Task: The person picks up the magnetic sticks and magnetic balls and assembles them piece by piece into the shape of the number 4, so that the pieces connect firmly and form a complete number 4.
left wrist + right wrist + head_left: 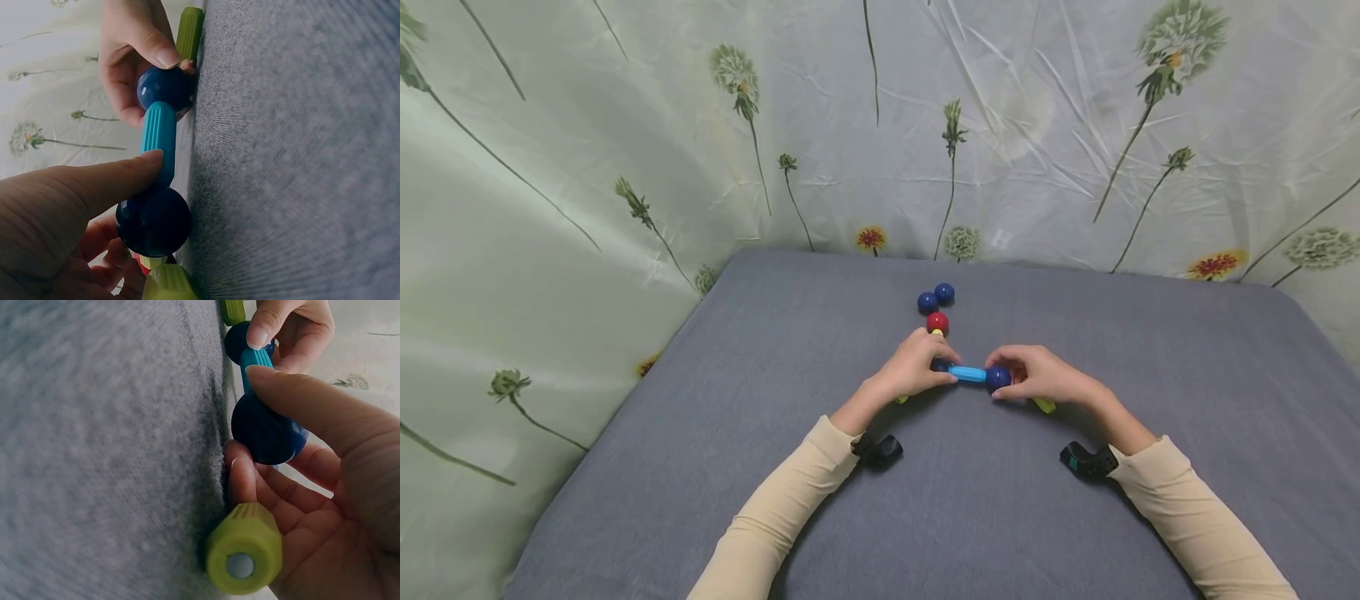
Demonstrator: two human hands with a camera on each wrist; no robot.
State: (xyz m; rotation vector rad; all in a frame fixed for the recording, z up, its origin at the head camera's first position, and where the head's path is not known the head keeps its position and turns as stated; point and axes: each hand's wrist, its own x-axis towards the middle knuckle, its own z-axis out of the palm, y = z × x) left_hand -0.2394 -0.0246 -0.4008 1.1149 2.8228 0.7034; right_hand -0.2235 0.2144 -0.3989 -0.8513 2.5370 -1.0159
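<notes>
A light blue ribbed magnetic rod (pixel 968 373) spans two dark blue balls just above or on the grey surface. My left hand (pixel 917 367) has its thumb on the rod beside the left ball (pixel 154 221), with fingers curled behind. The right ball (pixel 997 378) is gripped by my right hand (pixel 1045 375), thumb on one side and fingers on the other. A yellow-green rod (pixel 245 550) with a silvery end disc lies by my right fingers. Another yellow-green rod (pixel 167 284) sits near the left ball, partly hidden by my left hand in the head view.
Beyond my left hand, a red ball (pixel 937 322) touches a short yellow piece (pixel 937 332). Two loose dark blue balls (pixel 928 302) lie behind it. The grey cloth-covered surface (pixel 820 317) meets a flower-printed curtain (pixel 820 125) at the back and left.
</notes>
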